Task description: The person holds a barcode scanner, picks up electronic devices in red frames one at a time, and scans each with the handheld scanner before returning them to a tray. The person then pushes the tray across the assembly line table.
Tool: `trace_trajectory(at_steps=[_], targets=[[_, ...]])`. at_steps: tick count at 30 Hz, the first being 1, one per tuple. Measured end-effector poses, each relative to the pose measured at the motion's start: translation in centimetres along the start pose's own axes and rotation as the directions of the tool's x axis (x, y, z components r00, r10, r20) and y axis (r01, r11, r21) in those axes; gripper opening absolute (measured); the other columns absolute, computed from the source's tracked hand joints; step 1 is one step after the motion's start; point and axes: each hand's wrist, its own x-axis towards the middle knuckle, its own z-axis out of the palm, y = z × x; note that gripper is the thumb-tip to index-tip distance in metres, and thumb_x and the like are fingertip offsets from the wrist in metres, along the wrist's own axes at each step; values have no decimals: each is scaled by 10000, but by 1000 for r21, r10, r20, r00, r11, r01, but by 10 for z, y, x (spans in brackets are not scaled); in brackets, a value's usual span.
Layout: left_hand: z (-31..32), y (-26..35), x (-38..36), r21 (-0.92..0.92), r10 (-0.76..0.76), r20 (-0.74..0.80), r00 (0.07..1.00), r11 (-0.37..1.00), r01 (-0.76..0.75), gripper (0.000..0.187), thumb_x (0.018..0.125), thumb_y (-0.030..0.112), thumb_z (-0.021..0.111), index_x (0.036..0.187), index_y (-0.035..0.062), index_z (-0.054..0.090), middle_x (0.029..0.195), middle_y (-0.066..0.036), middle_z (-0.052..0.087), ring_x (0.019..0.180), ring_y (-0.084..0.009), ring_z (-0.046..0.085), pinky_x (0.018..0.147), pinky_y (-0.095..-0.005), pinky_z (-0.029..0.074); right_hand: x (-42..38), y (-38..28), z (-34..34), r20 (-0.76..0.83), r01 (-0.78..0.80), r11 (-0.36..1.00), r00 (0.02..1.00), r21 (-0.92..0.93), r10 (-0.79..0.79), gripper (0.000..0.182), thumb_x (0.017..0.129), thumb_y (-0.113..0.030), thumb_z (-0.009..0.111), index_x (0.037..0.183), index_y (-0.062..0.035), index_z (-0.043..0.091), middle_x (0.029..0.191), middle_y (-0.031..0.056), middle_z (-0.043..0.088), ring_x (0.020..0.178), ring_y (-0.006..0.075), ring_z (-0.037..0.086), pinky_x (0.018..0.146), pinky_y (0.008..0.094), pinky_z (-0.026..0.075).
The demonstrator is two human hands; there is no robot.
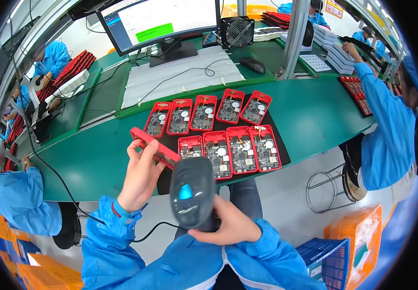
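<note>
My left hand (140, 175) grips a red case with a circuit board (154, 146), tilted on edge above the near side of a black mat (279, 140). My right hand (228, 223) holds a dark handheld barcode scanner (192, 191) with a blue trigger, its head pointing up toward the held case. On the mat lie two rows of several open red cases with circuit boards (217, 129), face up.
A green workbench (325, 108) carries a monitor (158, 21), a white sheet (182, 75), a mouse (252, 64) and a small fan (238, 31). People in blue coats work at left (22, 195) and right (388, 130). Orange and blue crates (349, 246) stand on the floor.
</note>
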Motion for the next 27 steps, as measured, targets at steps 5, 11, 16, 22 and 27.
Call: trace_trajectory(at_steps=[5, 11, 16, 22, 27], targets=[[14, 3, -7, -31, -39, 40, 998, 999, 41, 485, 924, 193, 603, 1212, 101, 224, 1270, -157, 420, 1182, -244, 460, 1003, -470, 414, 2, 8, 18, -62, -39, 939, 998, -342, 18, 576, 740, -212, 733, 1153, 77, 452, 721, 227, 626, 651, 391, 652, 579, 424, 523], [16, -2, -9, -66, -31, 0, 1000, 997, 31, 449, 924, 202, 602, 1176, 104, 245, 1267, -166, 414, 1168, -249, 473, 995, -474, 427, 5, 11, 25, -133, -88, 862, 991, -500, 24, 547, 729, -227, 744, 1098, 76, 477, 707, 213, 630, 626, 367, 661, 543, 403, 536], [13, -13, -5, 17, 25, -47, 999, 1000, -24, 440, 925, 293, 587, 1193, 125, 280, 1209, -146, 459, 1024, -263, 560, 778, -407, 544, 7, 13, 27, -134, -121, 866, 989, -486, 64, 582, 727, -216, 739, 1141, 79, 456, 711, 248, 624, 658, 388, 653, 592, 437, 519], [-16, 5, 13, 518, 55, 245, 968, 836, -179, 415, 864, 162, 649, 1214, 74, 445, 1205, -146, 485, 1021, -307, 599, 805, -398, 546, -6, 0, 12, 29, -116, 985, 992, -124, 121, 535, 728, -168, 769, 1143, 24, 491, 833, 159, 672, 759, 268, 696, 687, 322, 537], [-20, -2, 10, 911, 216, 411, 886, -55, -410, 467, 769, 261, 743, 1131, 21, 571, 1205, -269, 510, 1024, -433, 566, 847, -425, 503, -20, -5, -4, -143, -65, 996, 987, 64, 74, 530, 735, -76, 751, 1181, 26, 485, 969, 121, 666, 880, 163, 651, 792, 296, 506]])
